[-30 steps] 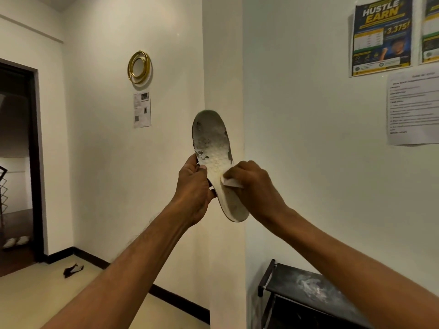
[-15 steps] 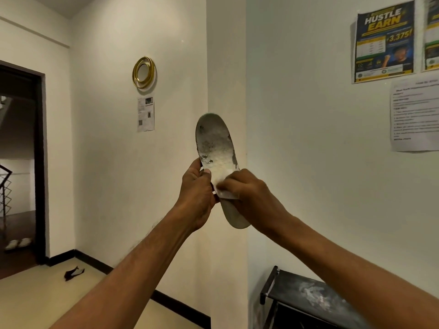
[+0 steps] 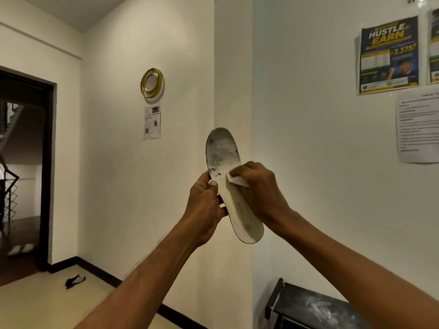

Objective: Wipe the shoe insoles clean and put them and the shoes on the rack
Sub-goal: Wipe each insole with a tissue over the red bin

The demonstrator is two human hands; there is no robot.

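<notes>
So the insole point(image 3: 228, 176) is held up at chest height in front of the wall corner, pinched at its edge by the left hand point(image 3: 204, 205). A white wipe point(image 3: 236, 180) is gripped and pressed on it by the right hand point(image 3: 259, 195). The dusty black rack point(image 3: 316, 307) is seen down low, right.

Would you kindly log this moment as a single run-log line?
step: wiping insole | left hand: holds insole | right hand: presses wipe on it | rack: nothing on top
</notes>
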